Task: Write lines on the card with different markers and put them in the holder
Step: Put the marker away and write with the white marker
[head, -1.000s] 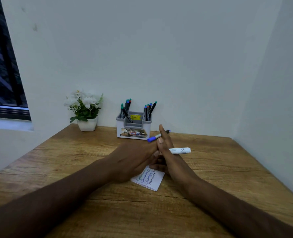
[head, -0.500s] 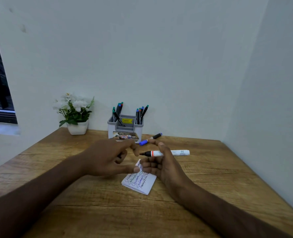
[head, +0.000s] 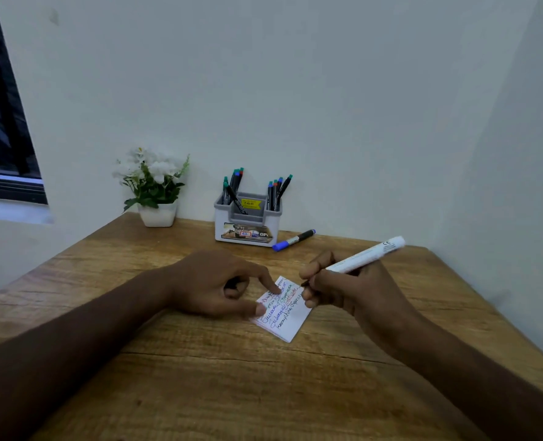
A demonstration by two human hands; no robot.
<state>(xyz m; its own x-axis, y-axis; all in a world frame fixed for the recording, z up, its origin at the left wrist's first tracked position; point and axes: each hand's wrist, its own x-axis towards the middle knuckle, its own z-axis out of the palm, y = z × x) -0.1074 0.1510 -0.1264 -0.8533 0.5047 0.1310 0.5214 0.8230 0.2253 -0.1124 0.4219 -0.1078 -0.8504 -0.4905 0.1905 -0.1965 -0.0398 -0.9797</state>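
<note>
1. Handwriting in several colours already covers most of the small white paper card (head: 283,310), which lies at the middle of the wooden table (head: 200,393).
2. The left hand (head: 219,284) pins the card, index fingertip and thumb pressing on it, other fingers curled.
3. The right hand (head: 346,291) has its grip clamped on the white-barrelled marker (head: 364,256), tip at the card's far-right edge.
4. A blue-capped black marker (head: 294,240) lies beside the white-and-grey plastic holder (head: 248,224) near the table's far edge; both markers still need stowing, I judge.

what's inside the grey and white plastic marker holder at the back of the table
The grey and white plastic marker holder has dark markers standing in its left and right rear compartments, caps green, blue and red. The front middle tray looks empty. The holder's walls hide the markers' lower ends.
</note>
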